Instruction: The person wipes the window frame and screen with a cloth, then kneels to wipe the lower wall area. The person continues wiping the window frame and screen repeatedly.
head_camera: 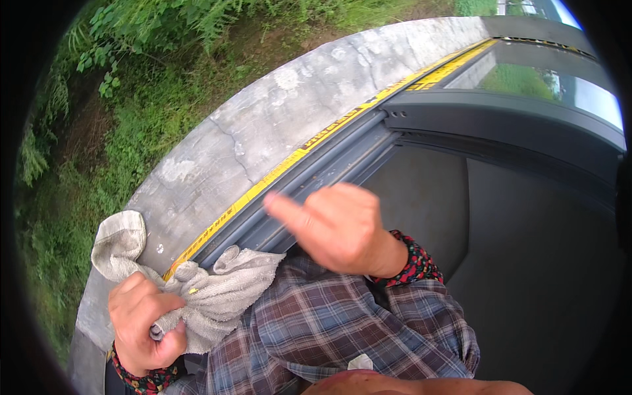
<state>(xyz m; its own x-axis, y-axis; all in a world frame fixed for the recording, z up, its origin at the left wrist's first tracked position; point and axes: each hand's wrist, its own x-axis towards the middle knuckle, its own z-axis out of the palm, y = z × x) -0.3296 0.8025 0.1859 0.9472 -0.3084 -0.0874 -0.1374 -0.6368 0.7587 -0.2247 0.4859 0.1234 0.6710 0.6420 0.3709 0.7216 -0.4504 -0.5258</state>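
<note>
A grey-white terry cloth (217, 296) is bunched in my left hand (145, 321), which is closed on it at the lower left. One end of the cloth lies over the concrete ledge, and another part hangs across the window track (296, 185). My right hand (340, 227) is raised over the dark metal track near the middle, thumb stretched out to the left and the other fingers curled. Nothing shows in it. Yellow printed tape (276, 168) runs along the joint between the ledge and the track.
The cracked concrete ledge (212, 133) curves along the outer side, with green plants (133, 143) below and beyond it. At the right stands a sliding window's dark frame (493, 118) with reflecting glass (523, 79). A dark surface lies at the lower right.
</note>
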